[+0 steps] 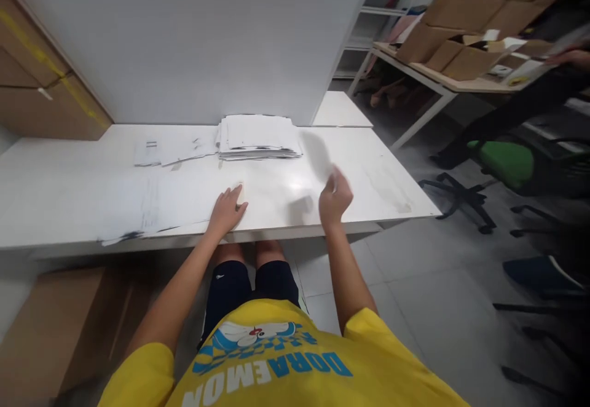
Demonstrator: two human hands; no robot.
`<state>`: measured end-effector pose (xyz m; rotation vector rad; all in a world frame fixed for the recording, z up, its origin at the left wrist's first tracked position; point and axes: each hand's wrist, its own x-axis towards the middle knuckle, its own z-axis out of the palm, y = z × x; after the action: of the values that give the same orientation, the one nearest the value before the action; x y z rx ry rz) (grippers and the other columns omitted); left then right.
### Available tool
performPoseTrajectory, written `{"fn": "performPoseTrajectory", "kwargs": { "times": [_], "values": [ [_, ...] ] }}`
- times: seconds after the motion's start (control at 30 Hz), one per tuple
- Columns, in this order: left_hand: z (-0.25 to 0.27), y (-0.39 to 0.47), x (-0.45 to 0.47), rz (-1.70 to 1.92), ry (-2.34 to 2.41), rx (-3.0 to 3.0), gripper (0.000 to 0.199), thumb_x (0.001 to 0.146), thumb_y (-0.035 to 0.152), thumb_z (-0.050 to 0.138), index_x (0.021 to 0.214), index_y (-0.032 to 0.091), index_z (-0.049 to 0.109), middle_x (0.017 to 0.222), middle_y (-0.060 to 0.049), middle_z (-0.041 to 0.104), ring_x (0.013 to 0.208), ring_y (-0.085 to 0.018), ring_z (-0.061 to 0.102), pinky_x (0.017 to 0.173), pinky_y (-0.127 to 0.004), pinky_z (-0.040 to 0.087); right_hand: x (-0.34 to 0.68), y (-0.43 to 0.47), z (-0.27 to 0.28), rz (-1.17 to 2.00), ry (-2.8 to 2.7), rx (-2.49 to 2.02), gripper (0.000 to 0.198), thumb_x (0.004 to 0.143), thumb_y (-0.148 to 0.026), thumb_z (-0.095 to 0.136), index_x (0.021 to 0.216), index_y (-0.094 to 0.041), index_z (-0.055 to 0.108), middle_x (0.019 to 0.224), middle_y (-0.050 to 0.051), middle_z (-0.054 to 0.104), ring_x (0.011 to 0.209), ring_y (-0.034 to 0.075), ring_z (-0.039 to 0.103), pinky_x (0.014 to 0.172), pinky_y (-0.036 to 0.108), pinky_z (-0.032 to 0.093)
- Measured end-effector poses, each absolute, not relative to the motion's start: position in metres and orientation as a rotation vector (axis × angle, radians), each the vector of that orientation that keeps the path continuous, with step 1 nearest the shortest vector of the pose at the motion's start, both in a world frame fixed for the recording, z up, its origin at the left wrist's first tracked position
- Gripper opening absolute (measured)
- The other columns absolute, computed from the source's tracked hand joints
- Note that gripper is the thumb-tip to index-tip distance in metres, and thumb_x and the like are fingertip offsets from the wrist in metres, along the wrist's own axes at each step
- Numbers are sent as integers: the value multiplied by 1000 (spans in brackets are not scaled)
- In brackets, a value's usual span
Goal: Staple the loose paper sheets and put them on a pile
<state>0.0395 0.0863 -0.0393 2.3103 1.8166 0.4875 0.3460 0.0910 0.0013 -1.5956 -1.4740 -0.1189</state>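
My left hand (227,211) lies on the white table (271,179) near its front edge, fingers stretched out. Under its fingertips is a small pale piece (241,194), partly covered, whose kind I cannot make out. Raised above the tabletop, my right hand (335,201) is closed on a thin whitish sheet (317,154), smeared by motion. Behind both hands sits a stack of white papers (260,133). Flat on the table to the left are large printed sheets (152,201), close to my left wrist.
Smaller printed papers (148,152) lie at the back left. Cardboard boxes stand at the far left (46,99) and under the table (50,321). Rightward are a second table with boxes (465,56), a green-seated chair (502,162), and part of another person (502,109).
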Motion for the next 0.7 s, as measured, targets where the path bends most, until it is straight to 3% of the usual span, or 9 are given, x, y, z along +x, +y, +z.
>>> {"fn": "performPoseTrajectory", "kwargs": {
  "times": [0.1,0.17,0.33,0.4,0.5,0.6,0.7],
  "values": [
    [-42,84,41,482,1792,2301,62,99,39,43,155,15,33,157,-10,43,148,-31,34,122,-45,26,341,159,38,-205,-1627,-1443,60,94,-26,30,152,-21,44,146,15,50,143,37,39,109,60,39],
    [-44,83,42,489,1785,2312,62,97,36,46,155,16,33,156,-10,44,147,-31,36,122,-46,28,320,214,47,-174,-1829,-1346,58,91,-24,37,148,-22,48,146,14,50,142,37,39,110,63,36],
    [-47,75,46,498,1906,2372,63,96,35,51,152,13,38,152,-14,48,148,-32,34,120,-47,32,242,307,7,143,-2135,-1302,49,87,-30,49,132,-14,59,144,21,53,137,36,43,113,65,26],
    [-50,70,47,490,1970,2387,63,97,38,50,153,13,37,153,-14,47,150,-32,31,120,-47,32,219,312,-21,293,-2198,-1341,58,84,-43,56,132,-10,57,148,26,47,140,39,38,112,68,22],
    [-54,64,49,462,2011,2376,64,99,42,45,155,14,32,156,-13,44,150,-32,30,120,-45,33,210,300,-55,276,-2099,-1279,69,83,-57,57,134,-11,55,154,26,39,146,39,29,113,69,13],
    [-53,61,51,422,2001,2340,66,99,46,42,157,16,28,157,-12,42,151,-32,29,121,-46,32,222,279,-73,157,-1927,-1240,69,87,-58,51,139,-13,54,160,27,27,152,37,16,115,63,4],
    [-51,60,56,415,1987,2307,67,100,46,39,158,15,25,158,-13,40,152,-33,26,122,-48,28,238,249,-83,98,-1787,-1252,69,91,-54,46,145,-10,52,162,27,22,154,34,10,117,57,4]
  ]
}}
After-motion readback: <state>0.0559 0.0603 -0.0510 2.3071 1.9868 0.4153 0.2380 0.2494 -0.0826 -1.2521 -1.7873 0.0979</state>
